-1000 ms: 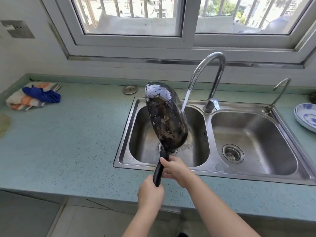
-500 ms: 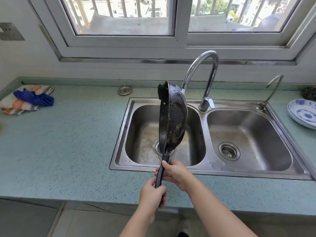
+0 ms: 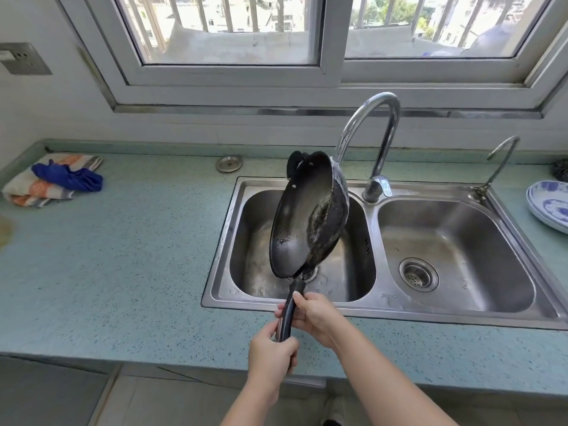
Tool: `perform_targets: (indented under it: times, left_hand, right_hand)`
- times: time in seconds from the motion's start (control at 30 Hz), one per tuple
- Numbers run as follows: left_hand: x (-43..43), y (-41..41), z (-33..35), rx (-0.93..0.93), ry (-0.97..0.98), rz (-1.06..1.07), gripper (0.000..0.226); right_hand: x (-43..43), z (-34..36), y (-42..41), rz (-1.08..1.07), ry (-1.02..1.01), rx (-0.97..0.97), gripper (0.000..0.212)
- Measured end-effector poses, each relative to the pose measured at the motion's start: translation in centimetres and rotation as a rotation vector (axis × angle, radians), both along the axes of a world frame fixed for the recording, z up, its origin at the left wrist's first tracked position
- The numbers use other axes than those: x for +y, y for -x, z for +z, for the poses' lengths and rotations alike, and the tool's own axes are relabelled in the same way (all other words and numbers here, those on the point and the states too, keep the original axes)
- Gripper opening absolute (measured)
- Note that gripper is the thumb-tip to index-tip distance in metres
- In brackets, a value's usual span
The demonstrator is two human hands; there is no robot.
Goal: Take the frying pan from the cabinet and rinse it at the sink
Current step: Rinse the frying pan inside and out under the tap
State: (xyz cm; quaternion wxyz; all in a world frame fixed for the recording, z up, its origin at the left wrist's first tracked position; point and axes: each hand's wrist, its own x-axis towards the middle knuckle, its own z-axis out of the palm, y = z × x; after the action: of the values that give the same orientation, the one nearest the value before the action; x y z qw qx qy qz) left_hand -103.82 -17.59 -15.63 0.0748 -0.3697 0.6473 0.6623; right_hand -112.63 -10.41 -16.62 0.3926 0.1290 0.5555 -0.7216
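A black frying pan (image 3: 302, 219) stands nearly on edge over the left basin of the steel double sink (image 3: 372, 309), its inside turned left toward me. Both hands hold its dark handle: my right hand (image 3: 313, 316) grips higher up, my left hand (image 3: 272, 348) grips the handle's end. The tall curved faucet (image 3: 379, 142) hangs over the pan's far rim, and water runs down the pan's back side. A small black helper handle sticks out at the pan's top.
A folded striped towel with a blue cloth (image 3: 66, 178) lies at the counter's far left. A metal drain stopper (image 3: 229, 163) sits behind the sink. A thin second tap (image 3: 499, 162) and blue-patterned plates (image 3: 550, 207) are at the right.
The pan has rotated about its handle: its charred underside faced me, then it stood edge-on, and now its inside faces me. Both hands stayed on the handle.
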Motion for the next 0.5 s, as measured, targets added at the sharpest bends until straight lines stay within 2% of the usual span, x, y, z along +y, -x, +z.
perform_targets:
  times: [0.2,0.5]
  left_hand:
    - [0.3,0.2,-0.2,-0.008,0.017,0.028,0.031]
    - [0.5,0.2,-0.4,0.028,0.086,-0.018,0.03]
  right_hand:
    - [0.2,0.1,0.3,0.041,-0.009,0.0,0.023]
    - [0.3,-0.9,0.2,-0.005,0.003,-0.054,0.033]
